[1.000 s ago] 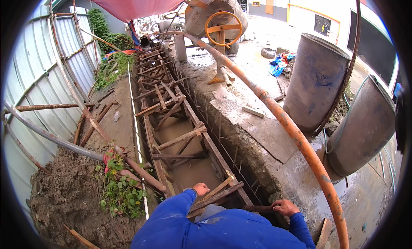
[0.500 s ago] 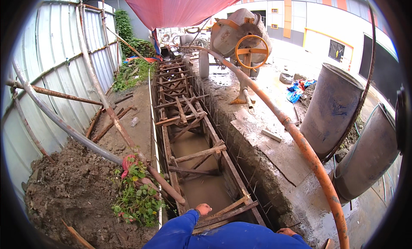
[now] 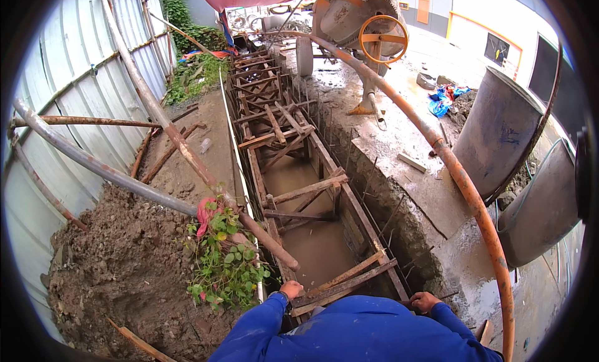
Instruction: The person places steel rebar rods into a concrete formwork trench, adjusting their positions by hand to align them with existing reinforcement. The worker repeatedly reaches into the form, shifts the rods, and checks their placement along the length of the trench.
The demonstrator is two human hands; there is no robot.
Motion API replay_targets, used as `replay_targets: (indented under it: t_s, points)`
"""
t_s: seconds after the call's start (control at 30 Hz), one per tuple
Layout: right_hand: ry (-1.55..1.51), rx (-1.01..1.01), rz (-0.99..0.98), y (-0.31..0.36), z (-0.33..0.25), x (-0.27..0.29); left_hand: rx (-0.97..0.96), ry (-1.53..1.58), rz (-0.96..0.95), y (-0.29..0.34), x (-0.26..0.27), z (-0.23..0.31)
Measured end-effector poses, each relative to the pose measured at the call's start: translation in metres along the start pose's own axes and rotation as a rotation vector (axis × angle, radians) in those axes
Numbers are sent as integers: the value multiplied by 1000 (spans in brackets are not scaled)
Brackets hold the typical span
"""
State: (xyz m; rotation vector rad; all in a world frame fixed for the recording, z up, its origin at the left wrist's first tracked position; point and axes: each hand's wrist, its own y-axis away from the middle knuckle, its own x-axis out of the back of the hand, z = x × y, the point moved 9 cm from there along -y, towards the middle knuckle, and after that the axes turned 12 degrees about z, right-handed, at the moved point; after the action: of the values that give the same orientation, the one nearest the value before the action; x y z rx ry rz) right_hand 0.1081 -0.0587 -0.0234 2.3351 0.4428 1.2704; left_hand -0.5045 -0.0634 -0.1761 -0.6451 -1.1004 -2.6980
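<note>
My left hand (image 3: 292,290) is closed at the left timber rail (image 3: 256,181) of a long wooden frame set in a trench. Close to the lower end of the right timber rail (image 3: 355,203), my right hand (image 3: 425,301) has its fingers curled against the wood; a thin dark rod pokes out beside it. Nailed crosspieces join the rails, and the nearest crosspiece (image 3: 359,279) lies between my hands, in front of my blue-sleeved torso. Muddy brown water (image 3: 315,243) fills the bottom. My fingertips are partly hidden.
A rusty orange pipe (image 3: 465,181) arches along the right, by two metal drums (image 3: 499,128) and a concrete mixer (image 3: 352,25). Left are a mud heap (image 3: 125,256), leafy plant (image 3: 228,256), slanting poles (image 3: 168,131) and a corrugated metal fence (image 3: 68,75). Rebar ends project along the trench's right wall.
My right hand has come further into view, up by the right rail. My left hand has come down onto the left rail. The view has shifted, with the trench lower and closer.
</note>
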Motion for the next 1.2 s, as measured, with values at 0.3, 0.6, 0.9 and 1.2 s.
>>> replay_targets:
  t_s: [0.3,0.6,0.9,1.2]
  points:
    - [-129,-60,41,32,-50,0,-169,-42,-64,-2,-14,20]
    - [44,80,153,53,-73,-10,-411,-70,-132,-2,-32,92]
    - [142,286,200,55,-201,18,-785,-115,-343,80,-71,191]
    - [114,675,196,66,-337,46,-1236,-259,-227,203,-84,279]
